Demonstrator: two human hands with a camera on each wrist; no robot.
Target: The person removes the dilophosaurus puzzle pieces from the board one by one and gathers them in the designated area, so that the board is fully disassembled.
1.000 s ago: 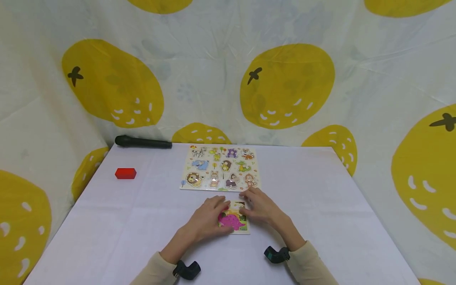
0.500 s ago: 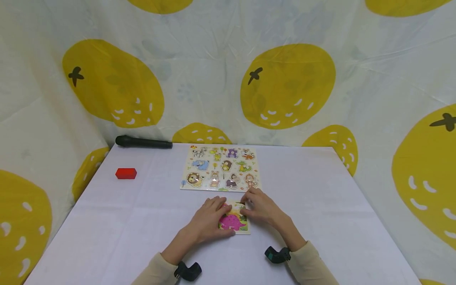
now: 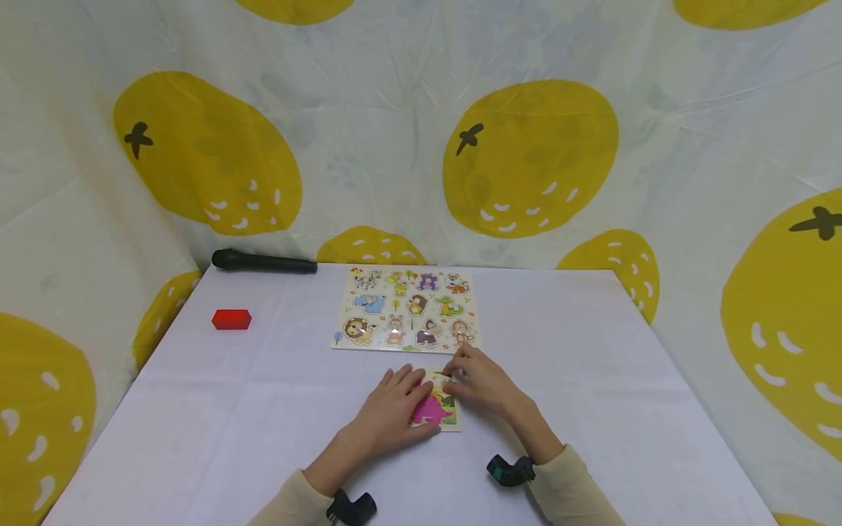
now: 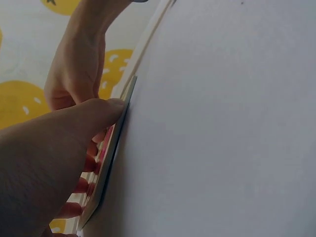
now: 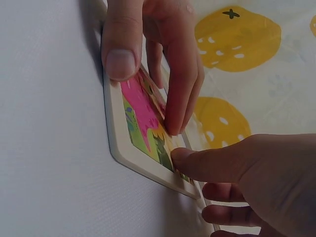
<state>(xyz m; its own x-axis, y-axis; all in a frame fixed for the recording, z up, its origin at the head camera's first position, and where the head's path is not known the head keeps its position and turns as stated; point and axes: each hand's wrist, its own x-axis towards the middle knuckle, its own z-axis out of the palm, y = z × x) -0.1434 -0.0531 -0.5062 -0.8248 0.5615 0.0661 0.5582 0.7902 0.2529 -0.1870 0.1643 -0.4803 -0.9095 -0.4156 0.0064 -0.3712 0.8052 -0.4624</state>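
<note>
A small square dinosaur puzzle point(image 3: 430, 411) lies on the table between my hands. It has a pale border and shows a pink dinosaur on a green and yellow ground. My left hand point(image 3: 388, 413) spreads over its left part, thumb along the near edge and fingers reaching across the picture. The left thumb point(image 5: 121, 61) presses on the border in the right wrist view. At the far right corner is my right hand point(image 3: 483, 381), its thumb point(image 5: 182, 155) touching the picture and its other fingers around the far side. The left of the picture is partly hidden by my fingers.
A larger animal puzzle board point(image 3: 404, 310) lies just beyond my hands. A black microphone point(image 3: 263, 261) rests at the back left, with a red block point(image 3: 232, 319) nearer. A patterned curtain point(image 3: 375, 131) hangs behind the white table point(image 3: 592, 351).
My left hand has slid slightly right and covers more of the small puzzle's left side. My right hand stays at the far right corner with only slight finger movement.
</note>
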